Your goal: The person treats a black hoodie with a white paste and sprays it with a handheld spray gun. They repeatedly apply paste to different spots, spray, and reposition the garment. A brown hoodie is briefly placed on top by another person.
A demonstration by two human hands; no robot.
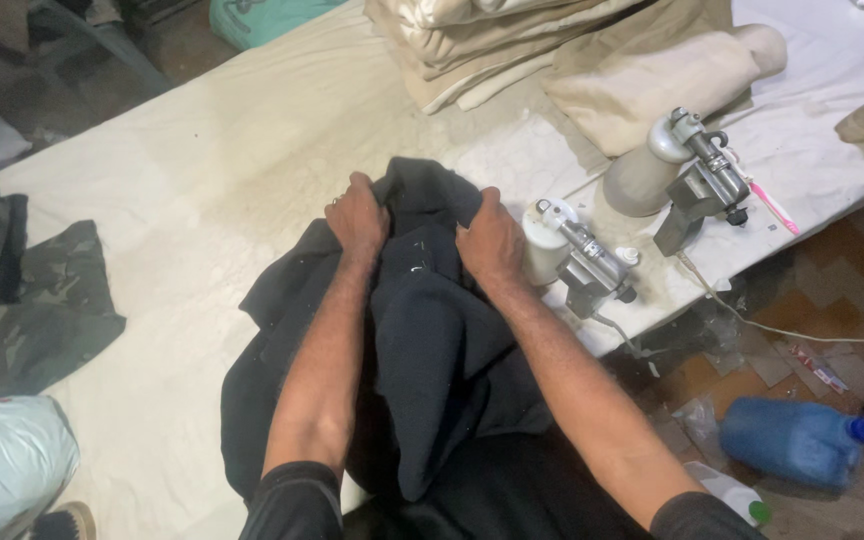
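A dark navy garment (432, 340) of thick, matte, slightly linty cloth lies bunched at the near edge of the table (202, 200), its lower part hanging off toward the person. White flecks of lint dot its upper folds. The left hand (357, 215) has its grip closed on a gathered fold at the garment's top left; a ring shows on one finger. The right hand (490, 238) has its grip closed on the cloth at the top right, knuckles up.

The table is padded and covered in off-white, stained fabric. Just beside the right hand stands a white cylindrical spray gun (572, 258) with a grey metal head; a second, larger one (677, 165) stands behind it. Folded cream fabrics (492, 45) are stacked at the far edge. A camouflage garment (32, 300) lies at the left. On the floor lies a blue plastic jug (797, 440), capped; its contents cannot be made out.
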